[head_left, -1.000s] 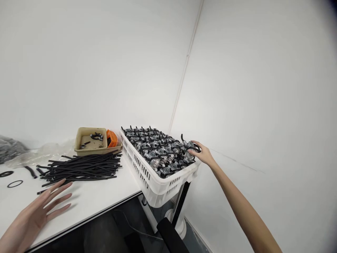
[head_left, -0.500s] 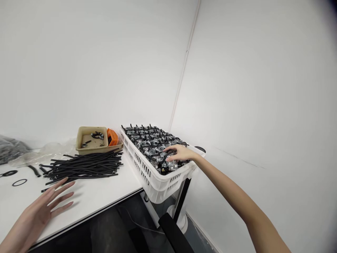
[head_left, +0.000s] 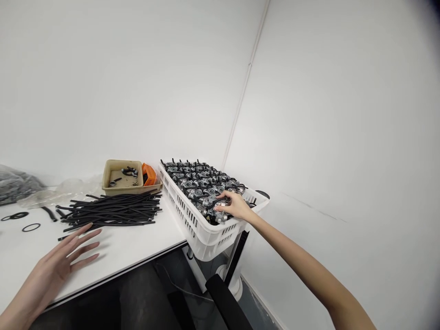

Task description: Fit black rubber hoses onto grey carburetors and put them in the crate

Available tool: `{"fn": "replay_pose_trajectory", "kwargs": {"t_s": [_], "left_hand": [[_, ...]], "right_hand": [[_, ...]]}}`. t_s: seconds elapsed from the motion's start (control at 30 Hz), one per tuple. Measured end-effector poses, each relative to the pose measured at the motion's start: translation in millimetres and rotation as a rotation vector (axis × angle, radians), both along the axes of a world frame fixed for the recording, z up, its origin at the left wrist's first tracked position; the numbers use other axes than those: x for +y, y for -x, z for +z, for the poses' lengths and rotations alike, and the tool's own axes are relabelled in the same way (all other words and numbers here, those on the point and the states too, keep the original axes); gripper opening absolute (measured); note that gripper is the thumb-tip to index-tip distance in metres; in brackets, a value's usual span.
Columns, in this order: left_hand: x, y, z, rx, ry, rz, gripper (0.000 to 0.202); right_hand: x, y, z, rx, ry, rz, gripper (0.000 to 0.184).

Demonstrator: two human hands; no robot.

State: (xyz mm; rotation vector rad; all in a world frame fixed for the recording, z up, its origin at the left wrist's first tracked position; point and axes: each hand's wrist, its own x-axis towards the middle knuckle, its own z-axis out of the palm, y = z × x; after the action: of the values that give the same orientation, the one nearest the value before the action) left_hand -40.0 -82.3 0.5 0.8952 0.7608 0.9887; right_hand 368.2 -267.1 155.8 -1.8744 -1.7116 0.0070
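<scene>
My right hand reaches into a white slotted crate filled with several grey metal parts fitted with black hoses. Its fingers curl over one metal part at the crate's near corner, and I cannot see for sure that they grip it. My left hand lies flat on the white table with fingers spread, holding nothing. It rests just in front of a pile of black rubber hoses.
A tan tray with small parts and an orange piece stand behind the hoses. Black rings and plastic bags lie at the left. A black chair back sits below the crate. White walls close the corner.
My right hand moved from the crate's far right edge toward the near corner and settled over a metal part. The left hand stayed flat on the table.
</scene>
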Motion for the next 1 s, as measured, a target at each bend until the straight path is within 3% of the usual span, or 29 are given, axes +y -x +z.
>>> {"fn": "replay_pose_trajectory", "kwargs": {"t_s": [0.4,0.67,0.8,1.0], "left_hand": [[-5.2,-0.5,3.1,-0.002,-0.023,-0.003,0.066],[1.6,1.4,-1.3,-0.003,0.033,0.002,0.065],[4.1,1.4,-2.7,0.009,0.045,0.01,0.07],[5.5,1.4,-3.2,0.001,0.049,0.011,0.071]], "right_hand": [[-3.1,8.9,-7.5,-0.056,-0.035,-0.106,0.045],[-0.1,1.6,8.2,0.03,0.016,0.028,0.035],[3.5,-4.8,14.9,0.212,0.1,0.049,0.037],[-11.2,-30.1,40.4,0.374,0.22,0.042,0.041]]}}
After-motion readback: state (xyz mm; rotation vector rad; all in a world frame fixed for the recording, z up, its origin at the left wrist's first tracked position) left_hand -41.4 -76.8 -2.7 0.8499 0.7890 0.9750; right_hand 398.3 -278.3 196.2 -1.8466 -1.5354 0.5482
